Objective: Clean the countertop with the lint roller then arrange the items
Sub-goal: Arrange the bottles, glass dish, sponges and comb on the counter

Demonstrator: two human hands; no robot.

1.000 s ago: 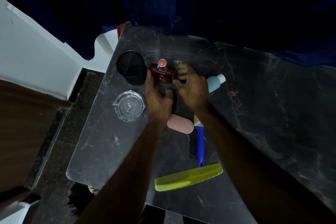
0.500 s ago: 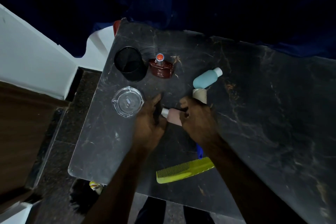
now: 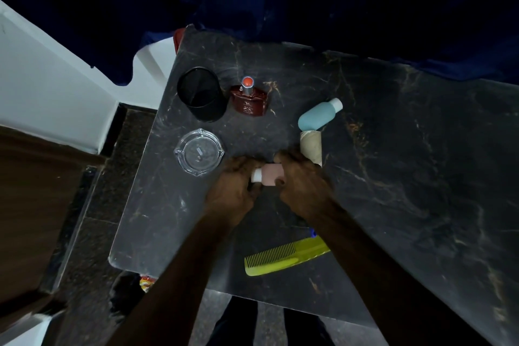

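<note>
Both hands meet over the middle of the dark marble bench (image 3: 407, 177). The left hand (image 3: 233, 191) and right hand (image 3: 304, 191) are closed from either side on a small pink bottle (image 3: 270, 174) with a white cap, which lies on its side pointing left, on or just above the bench surface; contact underneath is hidden.

Handling judgement: the pink bottle appears to be light, smooth plastic, likely slippery and prone to rolling when laid flat. Hold at the body, not the cap. The lint roller (image 3: 311, 146) lies just beyond the right hand, its paper roll visible and its blue handle mostly hidden beneath the right forearm; the roll is presumably tacky, so take it by the handle.

Containers: the black mesh cup (image 3: 200, 94) stands upright at the far left corner and looks empty. The glass ashtray (image 3: 198, 155) near the left hand shows only a small speck inside; it is heavy for its size and breakable. The red perfume bottle (image 3: 248, 100) stands upright beside the cup, also fragile. The teal bottle (image 3: 318, 115) lies on its side touching the roller's end. The yellow-green comb (image 3: 283, 258) lies flat near the front edge.
</note>
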